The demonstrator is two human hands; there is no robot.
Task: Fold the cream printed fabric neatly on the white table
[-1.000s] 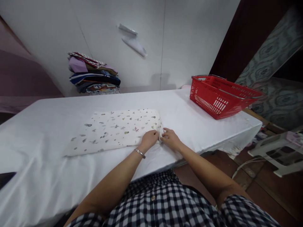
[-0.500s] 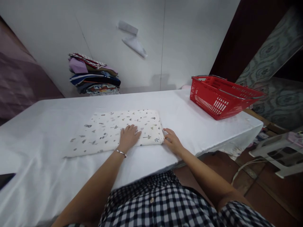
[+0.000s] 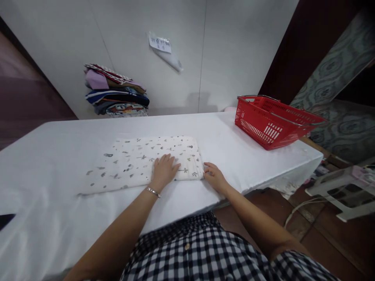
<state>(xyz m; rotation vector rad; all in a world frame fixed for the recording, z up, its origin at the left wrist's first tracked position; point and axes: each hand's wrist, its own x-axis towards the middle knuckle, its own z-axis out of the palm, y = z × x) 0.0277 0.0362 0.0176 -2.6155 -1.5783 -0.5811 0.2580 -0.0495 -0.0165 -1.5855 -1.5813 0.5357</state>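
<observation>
A folded white cloth (image 3: 137,160) with small grey and green plant-like prints lies flat on the white-covered table. My left hand (image 3: 165,171), a silver bracelet at its wrist, rests on the cloth's near right part, open with the fingers spread. At the cloth's right end, my right hand (image 3: 215,177) touches the edge near the front corner. Its fingers are a little bent and apart, and I see no clear grip on the fabric.
On the table's right end stands a red plastic basket (image 3: 272,125) with metal handles. A stack of folded fabrics (image 3: 117,91) is behind the table at left. A dark flat object (image 3: 6,220) lies at the left edge. A white stool (image 3: 348,191) stands on the floor at right.
My left hand has slid slightly to the right over the cloth. My right hand stays at the cloth's right edge, nearly unmoved.
</observation>
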